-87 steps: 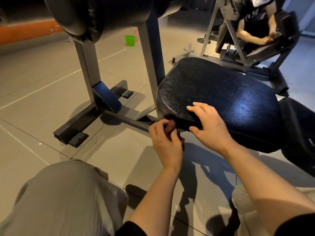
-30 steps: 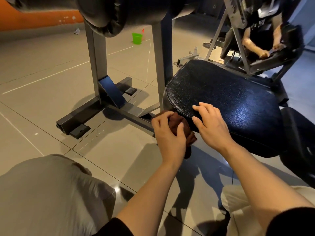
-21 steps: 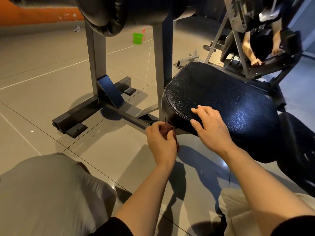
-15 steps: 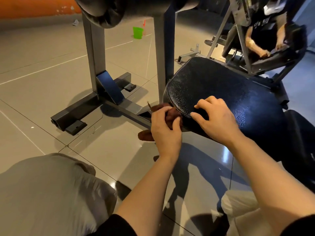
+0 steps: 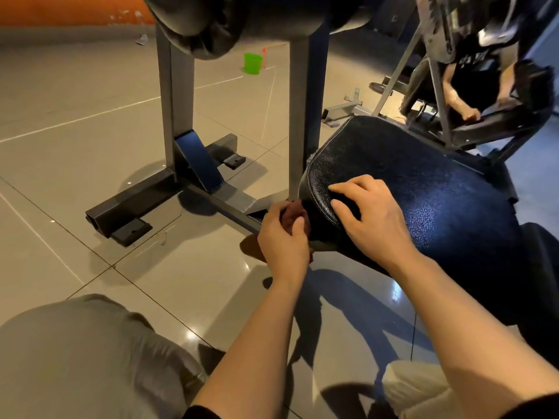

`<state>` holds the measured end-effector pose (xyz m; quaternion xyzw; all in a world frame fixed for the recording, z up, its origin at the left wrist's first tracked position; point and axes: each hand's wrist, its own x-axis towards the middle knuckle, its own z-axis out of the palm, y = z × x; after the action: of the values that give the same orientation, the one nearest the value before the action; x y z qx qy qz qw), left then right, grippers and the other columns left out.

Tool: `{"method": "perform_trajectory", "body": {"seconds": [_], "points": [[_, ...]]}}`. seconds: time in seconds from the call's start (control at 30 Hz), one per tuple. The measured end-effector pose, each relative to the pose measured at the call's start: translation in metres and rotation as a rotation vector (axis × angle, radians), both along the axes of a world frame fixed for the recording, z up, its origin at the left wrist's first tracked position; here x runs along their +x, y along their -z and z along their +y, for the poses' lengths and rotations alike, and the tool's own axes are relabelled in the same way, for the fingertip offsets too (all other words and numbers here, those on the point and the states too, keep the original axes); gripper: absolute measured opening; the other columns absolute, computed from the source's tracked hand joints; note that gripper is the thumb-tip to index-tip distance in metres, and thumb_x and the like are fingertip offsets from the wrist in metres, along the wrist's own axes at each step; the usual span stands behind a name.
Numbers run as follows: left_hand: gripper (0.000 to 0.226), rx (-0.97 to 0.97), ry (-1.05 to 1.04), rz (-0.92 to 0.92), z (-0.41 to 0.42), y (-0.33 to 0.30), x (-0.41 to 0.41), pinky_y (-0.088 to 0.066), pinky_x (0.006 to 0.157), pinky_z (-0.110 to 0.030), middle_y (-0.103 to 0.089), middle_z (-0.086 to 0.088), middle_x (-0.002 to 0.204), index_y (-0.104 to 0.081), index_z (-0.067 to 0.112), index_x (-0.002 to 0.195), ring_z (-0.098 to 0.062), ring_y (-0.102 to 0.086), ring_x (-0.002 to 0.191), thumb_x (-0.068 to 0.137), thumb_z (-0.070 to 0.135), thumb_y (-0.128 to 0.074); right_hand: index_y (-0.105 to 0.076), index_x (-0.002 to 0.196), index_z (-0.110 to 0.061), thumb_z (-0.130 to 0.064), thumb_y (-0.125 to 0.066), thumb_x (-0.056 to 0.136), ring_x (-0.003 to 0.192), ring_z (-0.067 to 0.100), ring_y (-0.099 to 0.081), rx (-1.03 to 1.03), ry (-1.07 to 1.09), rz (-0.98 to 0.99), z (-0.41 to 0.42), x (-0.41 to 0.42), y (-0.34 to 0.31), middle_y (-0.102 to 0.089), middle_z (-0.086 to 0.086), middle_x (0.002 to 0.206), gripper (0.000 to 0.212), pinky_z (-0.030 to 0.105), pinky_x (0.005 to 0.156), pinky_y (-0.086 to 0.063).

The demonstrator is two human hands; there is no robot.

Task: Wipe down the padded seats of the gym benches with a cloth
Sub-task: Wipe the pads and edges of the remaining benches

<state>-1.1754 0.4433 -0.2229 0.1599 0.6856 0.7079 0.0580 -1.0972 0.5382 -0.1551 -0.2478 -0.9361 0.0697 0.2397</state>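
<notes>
While left hand (image 5: 284,237) grips cloth (image 5: 292,211), right hand (image 5: 370,217) rests loose-fingered on padded seat (image 5: 423,182) above tiled floor (image 5: 75,122).

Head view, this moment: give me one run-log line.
left hand: grips brown cloth at seat's front edge | right hand: rests on black padded seat | phase: wiping edge

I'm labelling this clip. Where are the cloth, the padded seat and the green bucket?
cloth (image 5: 292,210), head view, brown fold above the left hand's fingers.
padded seat (image 5: 423,182), head view, bare black top surface.
green bucket (image 5: 253,63), head view, its side wall.
</notes>
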Motion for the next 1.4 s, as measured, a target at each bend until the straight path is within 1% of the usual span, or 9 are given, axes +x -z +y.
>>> {"method": "perform_trajectory", "body": {"seconds": [0.2,0.33,0.4,0.47,0.57,0.77,0.97,1.13,1.4], "points": [[0.029,0.047,0.013,0.04,0.007,-0.015,-0.023,-0.036,0.091,-0.003,-0.056,0.008,0.113,-0.061,0.016,0.12,-0.002,-0.048,0.105,0.093,0.008,-0.056,-0.068,0.116,-0.025,-0.033,-0.059,0.092,0.103,0.014,-0.045,-0.011,-0.022,0.055,0.009,-0.003,0.004,-0.05,-0.006,0.105,0.026,0.033,0.084,-0.041],[0.027,-0.048,0.134,-0.056,0.018,-0.024,-0.044,-0.048,0.098,-0.037,-0.064,-0.002,0.112,-0.063,0.014,0.12,-0.019,-0.059,0.106,0.094,0.018,-0.056,-0.069,0.114,-0.023,-0.037,-0.051,0.092,0.099,0.016,-0.045,0.042,-0.011,0.073,0.008,-0.006,0.008,-0.052,-0.002,0.104,0.031,0.04,0.085,-0.045],[0.026,-0.119,0.167,-0.142,0.02,-0.022,-0.052,-0.052,0.092,-0.04,-0.066,-0.004,0.108,-0.065,0.015,0.118,-0.023,-0.062,0.102,0.094,0.017,-0.056,-0.069,0.114,-0.023,-0.038,-0.05,0.091,0.098,0.017,-0.047,0.043,-0.007,0.077,0.007,-0.007,0.008,-0.053,-0.001,0.103,0.033,0.042,0.084,-0.046],[0.025,-0.129,0.164,-0.132,0.02,-0.02,-0.055,-0.052,0.09,-0.036,-0.067,-0.005,0.107,-0.066,0.016,0.115,-0.023,-0.063,0.099,0.092,0.014,-0.056,-0.069,0.114,-0.022,-0.037,-0.05,0.091,0.098,0.017,-0.047,0.041,-0.004,0.083,0.007,-0.007,0.008,-0.053,0.0,0.103,0.033,0.042,0.084,-0.046],[0.026,-0.091,0.132,0.011,0.012,-0.02,-0.042,-0.041,0.084,-0.013,-0.061,0.004,0.103,-0.066,0.013,0.115,-0.009,-0.055,0.095,0.091,0.01,-0.057,-0.068,0.116,-0.022,-0.034,-0.053,0.092,0.098,0.016,-0.046,0.038,-0.004,0.095,0.006,-0.006,0.008,-0.053,-0.001,0.103,0.031,0.038,0.084,-0.044],[0.032,0.051,0.06,0.152,-0.009,-0.011,0.008,-0.035,0.086,-0.002,-0.059,-0.001,0.108,-0.064,0.011,0.108,0.004,-0.05,0.096,0.081,-0.006,-0.062,-0.065,0.122,-0.014,-0.028,-0.059,0.094,0.108,0.018,-0.05,0.01,0.11,0.086,0.0,0.017,0.009,-0.059,0.002,0.11,0.031,0.03,0.086,-0.042],[0.034,0.077,0.043,0.176,-0.011,-0.008,0.068,-0.037,0.09,-0.007,-0.057,0.001,0.106,-0.061,0.016,0.105,0.003,-0.049,0.099,0.078,-0.003,-0.07,-0.065,0.121,-0.014,-0.026,-0.056,0.096,0.107,0.02,-0.051,-0.008,0.26,0.022,-0.005,0.079,0.006,-0.06,0.002,0.111,0.029,0.032,0.085,-0.043],[0.03,0.077,0.402,0.364,-0.006,-0.001,0.144,-0.04,0.09,-0.015,-0.059,0.002,0.103,-0.063,0.011,0.1,-0.004,-0.052,0.099,0.075,-0.004,-0.067,-0.067,0.118,-0.013,-0.014,-0.058,0.093,0.104,0.027,-0.054,-0.008,0.322,-0.025,-0.002,0.139,0.009,-0.062,0.005,0.109,0.027,0.041,0.087,-0.046],[0.025,0.053,0.05,0.335,0.004,-0.006,0.15,-0.034,0.092,-0.005,-0.052,-0.007,0.108,-0.061,0.008,0.102,-0.01,-0.049,0.101,0.081,-0.004,-0.067,-0.059,0.131,-0.018,-0.017,-0.058,0.093,0.12,0.021,-0.046,-0.129,0.406,-0.092,0.005,0.215,0.006,-0.057,0.001,0.128,0.038,0.034,0.098,-0.038]]}}
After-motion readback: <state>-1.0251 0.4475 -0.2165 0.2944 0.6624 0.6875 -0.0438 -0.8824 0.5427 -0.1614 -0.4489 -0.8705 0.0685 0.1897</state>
